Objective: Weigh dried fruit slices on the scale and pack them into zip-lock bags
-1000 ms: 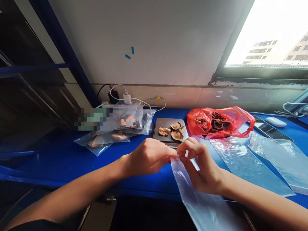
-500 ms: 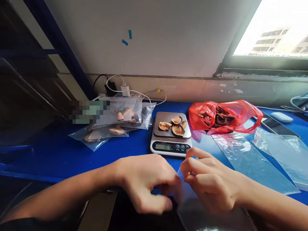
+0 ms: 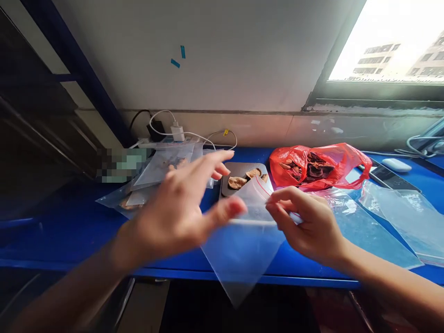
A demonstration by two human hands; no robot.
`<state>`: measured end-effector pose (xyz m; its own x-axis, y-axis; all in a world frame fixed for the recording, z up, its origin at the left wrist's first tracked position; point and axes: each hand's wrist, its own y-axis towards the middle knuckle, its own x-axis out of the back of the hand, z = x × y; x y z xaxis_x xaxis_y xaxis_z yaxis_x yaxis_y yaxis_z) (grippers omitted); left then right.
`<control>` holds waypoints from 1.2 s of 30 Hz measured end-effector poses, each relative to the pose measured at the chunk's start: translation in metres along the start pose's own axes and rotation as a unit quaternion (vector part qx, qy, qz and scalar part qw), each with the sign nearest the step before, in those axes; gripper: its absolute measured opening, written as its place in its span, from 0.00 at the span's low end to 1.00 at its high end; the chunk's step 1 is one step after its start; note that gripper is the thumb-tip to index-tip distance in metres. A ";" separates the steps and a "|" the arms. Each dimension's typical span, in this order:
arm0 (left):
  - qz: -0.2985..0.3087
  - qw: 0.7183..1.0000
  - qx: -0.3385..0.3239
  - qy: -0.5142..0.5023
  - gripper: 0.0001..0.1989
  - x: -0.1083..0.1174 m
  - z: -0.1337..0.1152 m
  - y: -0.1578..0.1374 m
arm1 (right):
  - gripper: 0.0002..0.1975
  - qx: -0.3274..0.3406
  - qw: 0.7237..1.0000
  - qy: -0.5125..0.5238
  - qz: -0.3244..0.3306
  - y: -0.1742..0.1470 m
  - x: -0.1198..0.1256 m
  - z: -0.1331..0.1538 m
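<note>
Near the centre of the frame, the right hand pinched a clear zip bag at its upper right edge, beside the red seal line; that grip probably kept the mouth end up while the rest hung loose, one corner dangling past the front of the tabletop. The left hand, blurred left of centre, was spread with thumb and fingers apart and held nothing visible, perhaps freed to take a fresh grip.

Behind the bag, dried slices lay on the plate of the scale, presumably for their weight to be read. The red bag, right of centre, gaped beside the scale, which likely kept its dark dried pieces within reach. Flat clear bags lay at the lower right, handy to that side, while filled bags were piled left of centre, seemingly out of the way.

Half a second earlier, both hands had been close together below the scale, whose display was readable; now the left had risen and parted from the right, and the bag covered the display.
</note>
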<state>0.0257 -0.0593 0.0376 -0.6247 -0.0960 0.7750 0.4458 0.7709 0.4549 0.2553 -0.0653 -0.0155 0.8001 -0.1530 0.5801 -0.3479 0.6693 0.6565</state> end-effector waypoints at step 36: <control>-0.082 0.990 -0.110 -0.009 0.41 -0.043 0.063 0.003 | 0.13 -0.085 0.976 -0.201 -0.022 0.033 -0.011 -0.046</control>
<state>0.0133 -0.0129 -0.0215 -0.7107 -0.1967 0.6754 0.4650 0.5891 0.6609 0.2580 -0.0082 -0.0225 0.5442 -0.4341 0.7179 -0.2043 0.7614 0.6153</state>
